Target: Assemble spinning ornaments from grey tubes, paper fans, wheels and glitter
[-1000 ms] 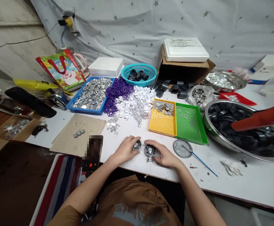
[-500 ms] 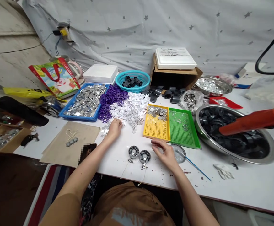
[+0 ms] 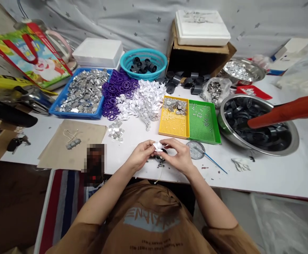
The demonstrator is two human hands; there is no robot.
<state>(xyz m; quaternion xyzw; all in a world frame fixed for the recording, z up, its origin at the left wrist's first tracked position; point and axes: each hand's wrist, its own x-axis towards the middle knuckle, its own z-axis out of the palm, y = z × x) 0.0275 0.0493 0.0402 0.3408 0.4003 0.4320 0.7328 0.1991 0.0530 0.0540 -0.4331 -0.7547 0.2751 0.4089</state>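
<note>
My left hand (image 3: 141,154) and my right hand (image 3: 179,153) meet near the table's front edge. Between their fingertips is a small white folded piece (image 3: 158,146), pinched from both sides. Just below it a dark round wheel-like part (image 3: 160,158) with a metal clip and pale cord lies on the table, partly covered by my hands. A second such part is mostly hidden behind my fingers. Beyond my hands lies a heap of similar white pieces (image 3: 154,91) beside purple rings (image 3: 116,88). Small silvery pieces (image 3: 116,132) are scattered at the left.
A yellow tray (image 3: 173,131) and a green tray (image 3: 214,132) hold small metal parts. Right of my right hand, a blue stick (image 3: 215,162) rests on a round clear dish (image 3: 193,151). A steel bowl (image 3: 293,141) of black parts stands right, an orange-red handle (image 3: 288,112) over it.
My left hand has come back from the white heap with a white piece. Both hands now meet on it above the dark round parts. The view has tilted downward.
</note>
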